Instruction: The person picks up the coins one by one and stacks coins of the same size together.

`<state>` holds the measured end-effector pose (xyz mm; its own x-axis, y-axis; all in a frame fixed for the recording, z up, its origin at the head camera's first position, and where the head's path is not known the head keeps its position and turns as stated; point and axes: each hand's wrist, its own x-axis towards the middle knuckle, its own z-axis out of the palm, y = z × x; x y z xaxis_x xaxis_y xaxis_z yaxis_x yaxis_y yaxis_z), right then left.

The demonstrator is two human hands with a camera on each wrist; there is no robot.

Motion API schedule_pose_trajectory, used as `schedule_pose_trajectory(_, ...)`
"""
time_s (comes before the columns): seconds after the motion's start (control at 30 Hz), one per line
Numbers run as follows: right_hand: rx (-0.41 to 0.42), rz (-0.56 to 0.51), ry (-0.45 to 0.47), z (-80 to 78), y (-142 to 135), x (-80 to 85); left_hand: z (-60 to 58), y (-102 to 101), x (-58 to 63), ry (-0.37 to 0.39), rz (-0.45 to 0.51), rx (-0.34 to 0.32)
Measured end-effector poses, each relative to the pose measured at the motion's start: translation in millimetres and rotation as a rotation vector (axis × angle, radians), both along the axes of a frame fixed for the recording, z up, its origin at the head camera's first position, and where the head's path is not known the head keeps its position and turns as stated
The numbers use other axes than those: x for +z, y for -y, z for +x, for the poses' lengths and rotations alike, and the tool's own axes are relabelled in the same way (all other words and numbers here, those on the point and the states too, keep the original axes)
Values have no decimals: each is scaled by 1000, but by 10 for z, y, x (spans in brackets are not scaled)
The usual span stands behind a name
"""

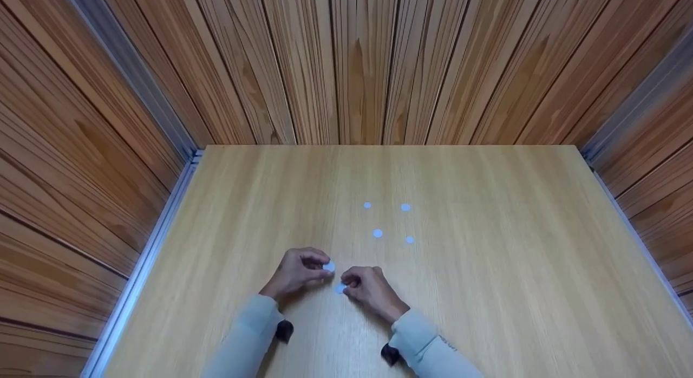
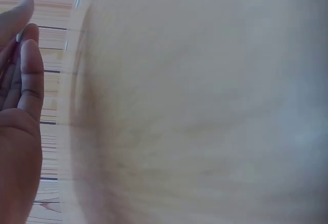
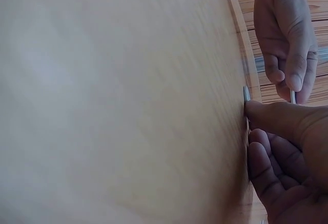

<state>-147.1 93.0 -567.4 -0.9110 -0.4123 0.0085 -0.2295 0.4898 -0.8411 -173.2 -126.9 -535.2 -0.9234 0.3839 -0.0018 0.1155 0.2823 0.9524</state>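
Observation:
Between the thumb and fingers of my left hand (image 1: 296, 269) is a thin, pale, round disc (image 1: 329, 266), pinched near its edge. The right wrist view shows this disc (image 3: 293, 97) edge-on, raised off the tabletop. My right hand (image 1: 372, 292), a little nearer to me and to the right, pinches a second pale disc (image 1: 340, 288). That one lies right at the table surface, its rim (image 3: 246, 93) poking out past my thumb. In the left wrist view only a sliver of the left disc (image 2: 19, 37) shows between the fingertips.
Beyond my hands several more pale discs lie on the wooden table (image 1: 487, 215), among them a far-left disc (image 1: 367, 204), a far-right disc (image 1: 405, 207) and a nearer disc (image 1: 378, 233). Plank walls (image 1: 357, 69) close in the back and sides, with metal rails (image 1: 146, 259) along the table edges.

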Motion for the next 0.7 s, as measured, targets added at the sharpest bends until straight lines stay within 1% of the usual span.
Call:
schedule_pose_trajectory(0.2, -2, -10, -6, -2, 0, -10, 52, 8, -37, -20, 12, -30)
schedule_pose_trajectory(0.3, -12, -10, -12, -3, 3, -13, 82, 0, -31, -26, 7, -35)
schedule_pose_trajectory(0.4, -16, -11, -21, -2, 5, -19, 101, -17, -60, -7, -5, -27)
schedule_pose_trajectory(0.47, -12, -12, -30, 4, 5, -21, 96, -19, -132, 14, -7, -27)
schedule_pose_trajectory(0.57, -5, -16, -37, 12, 4, -21, 74, -9, -294, 35, -1, -30)
schedule_pose_trajectory(0.63, -2, -20, -37, 15, 2, -20, 57, 4, -386, 28, 6, -32)
schedule_pose_trajectory(0.7, -3, -22, -33, 14, 3, -19, 53, 11, -443, 19, 9, -32)
